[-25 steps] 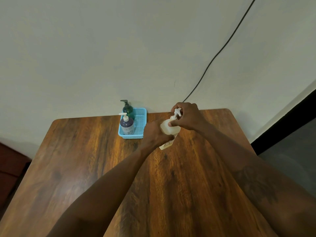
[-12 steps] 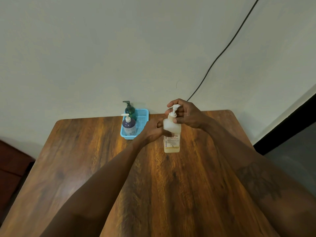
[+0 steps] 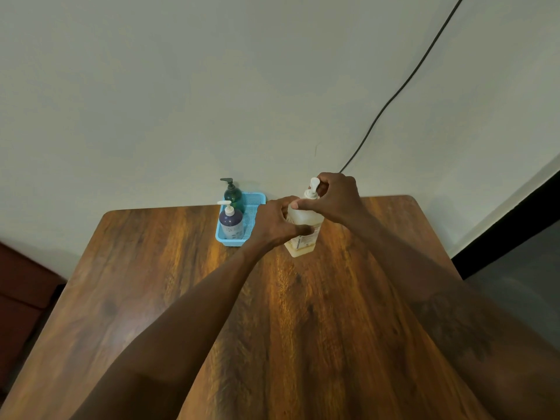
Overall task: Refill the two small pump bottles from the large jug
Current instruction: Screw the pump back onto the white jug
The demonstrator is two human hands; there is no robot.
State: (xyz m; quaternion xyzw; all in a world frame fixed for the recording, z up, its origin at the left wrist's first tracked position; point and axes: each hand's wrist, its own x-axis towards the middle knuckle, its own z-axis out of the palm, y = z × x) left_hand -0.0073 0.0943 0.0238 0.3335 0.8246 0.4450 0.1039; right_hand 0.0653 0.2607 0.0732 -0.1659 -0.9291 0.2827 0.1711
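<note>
Front pump bottle (image 3: 231, 223) before rear pump bottle (image 3: 233, 194), both in basket (image 3: 256, 199); jug (image 3: 304, 243) on table (image 3: 303, 328), right of basket

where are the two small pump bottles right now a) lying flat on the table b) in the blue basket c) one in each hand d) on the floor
b: the green bottle and purple bottle stand upright in the blue basket; the left hand and right hand hold the large jug.

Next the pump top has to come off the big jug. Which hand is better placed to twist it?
Right. The right hand curls around the pump collar atop the jug, while the left hand grips the jug's body, steadying it on the table.
</note>
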